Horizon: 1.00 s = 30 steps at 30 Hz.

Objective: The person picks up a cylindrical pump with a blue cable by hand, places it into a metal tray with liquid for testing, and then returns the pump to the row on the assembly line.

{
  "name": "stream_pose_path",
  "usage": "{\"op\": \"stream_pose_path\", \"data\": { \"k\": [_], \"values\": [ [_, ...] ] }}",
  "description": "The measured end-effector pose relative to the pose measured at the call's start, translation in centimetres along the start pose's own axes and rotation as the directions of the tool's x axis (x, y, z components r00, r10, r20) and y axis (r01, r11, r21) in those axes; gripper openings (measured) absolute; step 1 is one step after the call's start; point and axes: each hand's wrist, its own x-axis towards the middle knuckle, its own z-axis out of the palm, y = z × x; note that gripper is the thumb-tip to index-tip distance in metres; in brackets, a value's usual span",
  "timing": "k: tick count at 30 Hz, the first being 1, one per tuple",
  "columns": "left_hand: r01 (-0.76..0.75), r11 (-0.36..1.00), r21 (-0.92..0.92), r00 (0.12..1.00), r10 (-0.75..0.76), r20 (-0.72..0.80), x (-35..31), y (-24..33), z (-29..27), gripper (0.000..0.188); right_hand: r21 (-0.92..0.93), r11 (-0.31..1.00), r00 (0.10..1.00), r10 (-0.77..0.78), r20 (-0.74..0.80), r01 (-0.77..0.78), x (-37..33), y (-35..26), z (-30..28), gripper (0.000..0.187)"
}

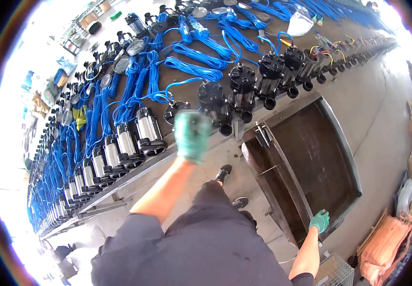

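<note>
My left hand (192, 136), in a green glove, is raised at the near edge of the workbench (187, 88). It is smeared by motion, so its fingers and anything in them cannot be made out. Just behind it stands a black-topped pump (176, 110), partly hidden by the glove. To its right is a row of upright black pumps, the closest being one pump (211, 97) with an outlet facing me. Lower right, my right hand (319, 220), also green-gloved, appears curled over the near rim of a low metal cart (349, 202) with a dark interior.
Steel-bodied pumps (147, 125) lie in a long row on the left, with bundled blue cables (194, 69) behind. A bar (287, 174) divides the cart. An orange sack (384, 248) and a wire basket (337, 271) are at lower right. My shoes (223, 174) stand between bench and cart.
</note>
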Motion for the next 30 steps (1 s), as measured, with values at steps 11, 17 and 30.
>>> {"op": "stream_pose_path", "data": {
  "k": [11, 17, 30],
  "values": [
    [0.722, 0.495, -0.483, 0.684, -0.411, 0.602, 7.1, -11.6, -5.6, 0.055, 0.544, 0.817, 0.966, -0.06, -0.25, 0.191, -5.8, -4.6, -4.7, 0.044],
    [0.602, 0.784, -0.151, 0.655, -0.376, 0.655, 0.9, -0.8, -4.2, 0.05, 0.747, 0.581, 0.946, -0.195, -0.257, 0.323, -11.0, -9.5, -6.1, 0.042],
    [0.615, 0.524, -0.588, 0.536, 0.268, 0.8, -6.2, 16.2, 2.5, 0.04, 0.848, -0.119, 0.713, -0.608, 0.349, -0.516, -19.7, -12.8, -8.5, 0.056]
  ]
}}
